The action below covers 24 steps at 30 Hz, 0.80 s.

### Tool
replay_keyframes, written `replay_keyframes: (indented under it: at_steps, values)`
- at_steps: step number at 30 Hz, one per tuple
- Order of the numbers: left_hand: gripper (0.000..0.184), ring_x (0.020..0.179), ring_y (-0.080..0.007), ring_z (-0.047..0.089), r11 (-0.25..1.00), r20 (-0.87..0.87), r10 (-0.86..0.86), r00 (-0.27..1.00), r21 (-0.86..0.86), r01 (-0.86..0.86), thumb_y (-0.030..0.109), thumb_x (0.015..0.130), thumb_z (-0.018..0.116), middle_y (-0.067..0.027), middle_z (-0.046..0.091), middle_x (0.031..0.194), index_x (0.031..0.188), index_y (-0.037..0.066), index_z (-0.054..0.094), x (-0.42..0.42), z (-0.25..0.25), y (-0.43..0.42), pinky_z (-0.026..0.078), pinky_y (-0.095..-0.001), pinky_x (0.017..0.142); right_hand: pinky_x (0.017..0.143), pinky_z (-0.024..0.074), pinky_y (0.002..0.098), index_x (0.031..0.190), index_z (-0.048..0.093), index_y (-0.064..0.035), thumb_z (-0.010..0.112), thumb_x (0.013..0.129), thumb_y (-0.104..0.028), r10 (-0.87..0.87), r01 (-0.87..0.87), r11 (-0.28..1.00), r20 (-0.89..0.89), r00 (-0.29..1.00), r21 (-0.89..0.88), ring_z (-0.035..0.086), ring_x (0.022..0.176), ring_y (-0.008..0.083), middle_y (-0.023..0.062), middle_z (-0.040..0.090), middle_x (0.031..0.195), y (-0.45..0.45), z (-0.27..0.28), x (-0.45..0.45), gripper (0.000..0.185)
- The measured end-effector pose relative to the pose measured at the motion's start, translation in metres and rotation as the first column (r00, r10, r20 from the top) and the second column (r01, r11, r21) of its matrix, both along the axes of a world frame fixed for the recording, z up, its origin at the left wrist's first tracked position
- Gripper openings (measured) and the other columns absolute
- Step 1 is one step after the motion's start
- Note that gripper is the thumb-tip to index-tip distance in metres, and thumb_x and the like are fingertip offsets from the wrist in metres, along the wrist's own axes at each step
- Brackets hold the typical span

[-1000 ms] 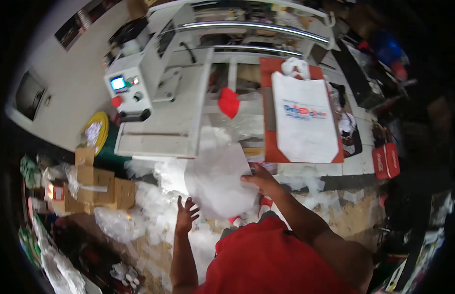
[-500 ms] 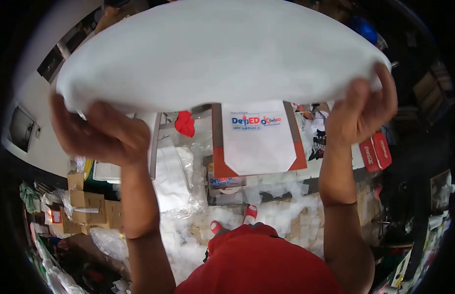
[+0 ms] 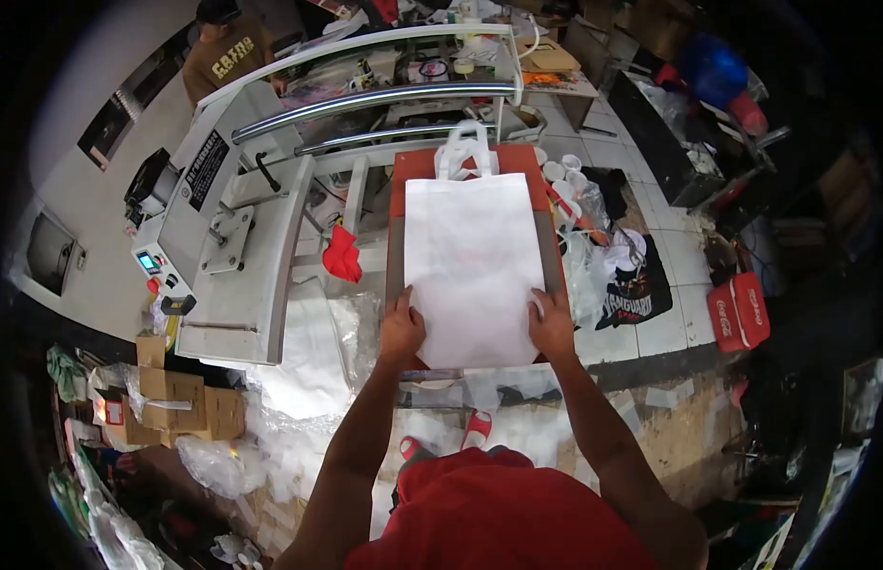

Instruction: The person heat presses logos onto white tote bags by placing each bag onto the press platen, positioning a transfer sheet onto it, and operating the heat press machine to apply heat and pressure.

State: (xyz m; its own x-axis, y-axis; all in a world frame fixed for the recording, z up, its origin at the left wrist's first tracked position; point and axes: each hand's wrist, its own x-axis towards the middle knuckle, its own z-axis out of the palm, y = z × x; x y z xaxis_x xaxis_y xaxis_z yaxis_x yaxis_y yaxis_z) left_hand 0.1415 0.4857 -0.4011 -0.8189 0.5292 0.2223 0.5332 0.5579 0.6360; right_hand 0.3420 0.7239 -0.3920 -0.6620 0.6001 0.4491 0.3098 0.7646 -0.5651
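A white tote bag (image 3: pixel 473 228) lies flat on a red-brown and grey platen (image 3: pixel 397 218), its two loop handles at the far end. My left hand (image 3: pixel 402 326) grips the bag's left edge near its close end. On the opposite edge, my right hand (image 3: pixel 553 324) has its thumb and fingers closed on the fabric. Faint colour shows through the middle of the bag; whatever lies beneath is covered.
A heat press machine (image 3: pixel 237 256) with a control panel stands left, a red cloth (image 3: pixel 342 255) beside it. Farther back is a person in a brown shirt (image 3: pixel 228 66). Cardboard boxes (image 3: pixel 175 394) sit lower left; a red cooler bag (image 3: pixel 738 312) and black printed bag (image 3: pixel 636 285) lie right.
The white bag has come down from in front of my face onto the platen, covering the printed "DepED" sheet there. Both hands have lowered with it and moved closer together.
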Motion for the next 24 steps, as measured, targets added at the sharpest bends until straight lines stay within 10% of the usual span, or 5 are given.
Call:
replay_keyframes:
  at_steps: [12, 16, 18, 22, 24]
  values:
    - [0.050, 0.089, -0.0457, 0.060, 0.992, -0.199, 0.011, 0.980, 0.122, 0.013, 0.010, 0.086, 0.054, -0.0242, 0.058, 0.103, 0.137, 0.008, 0.050, 0.004, -0.001, -0.011, 0.052, -0.0520, 0.077, 0.083, 0.0473, 0.0417, 0.115, 0.062, -0.0031, 0.066, 0.085, -0.011, 0.003, -0.003, 1.000, -0.129, 0.992, 0.003, 0.056, 0.088, 0.0345, 0.0168, 0.053, 0.097, -0.005, -0.001, 0.011, 0.032]
    - [0.045, 0.085, -0.0376, 0.061, 0.976, -0.048, 0.093, 0.994, 0.199, -0.082, 0.007, 0.088, 0.052, -0.0200, 0.058, 0.098, 0.133, 0.004, 0.052, 0.015, 0.015, -0.063, 0.053, -0.0457, 0.070, 0.084, 0.0464, 0.0409, 0.116, 0.057, 0.0038, 0.052, 0.098, -0.014, -0.415, 0.298, 0.881, -0.299, 0.859, -0.366, 0.057, 0.088, 0.0289, 0.0177, 0.057, 0.099, 0.013, -0.053, 0.063, 0.026]
    - [0.039, 0.081, -0.0284, 0.060, 0.939, 0.113, 0.122, 0.986, 0.308, -0.152, 0.002, 0.089, 0.050, -0.0159, 0.058, 0.093, 0.128, 0.002, 0.053, 0.034, 0.012, -0.113, 0.051, -0.0382, 0.063, 0.083, 0.0469, 0.0429, 0.114, 0.057, 0.0030, 0.045, 0.102, -0.018, -0.608, 0.547, 0.723, -0.012, 0.794, -0.423, 0.060, 0.092, 0.0340, 0.0217, 0.060, 0.100, 0.007, -0.091, 0.102, 0.027]
    - [0.032, 0.080, -0.0405, 0.058, 0.983, 0.133, 0.179, 0.975, 0.002, -0.181, -0.003, 0.083, 0.054, -0.0206, 0.057, 0.088, 0.114, -0.001, 0.054, 0.093, -0.104, -0.233, 0.048, -0.0475, 0.070, 0.076, 0.0518, 0.0493, 0.106, 0.065, -0.0055, 0.058, 0.092, -0.020, 0.058, -0.049, 0.998, 0.406, 0.912, -0.032, 0.064, 0.089, 0.0443, 0.0186, 0.067, 0.102, -0.061, -0.285, 0.118, 0.021]
    - [0.027, 0.083, -0.0432, 0.058, 0.989, 0.306, 0.137, 0.942, -0.103, -0.111, 0.000, 0.083, 0.052, -0.0232, 0.059, 0.086, 0.110, -0.002, 0.055, 0.138, -0.142, -0.291, 0.049, -0.0485, 0.073, 0.083, 0.0515, 0.0500, 0.104, 0.066, -0.0073, 0.063, 0.086, -0.020, 0.233, -0.101, 0.950, 0.457, 0.858, -0.294, 0.063, 0.095, 0.0426, 0.0187, 0.067, 0.105, -0.136, -0.253, 0.041, 0.022]
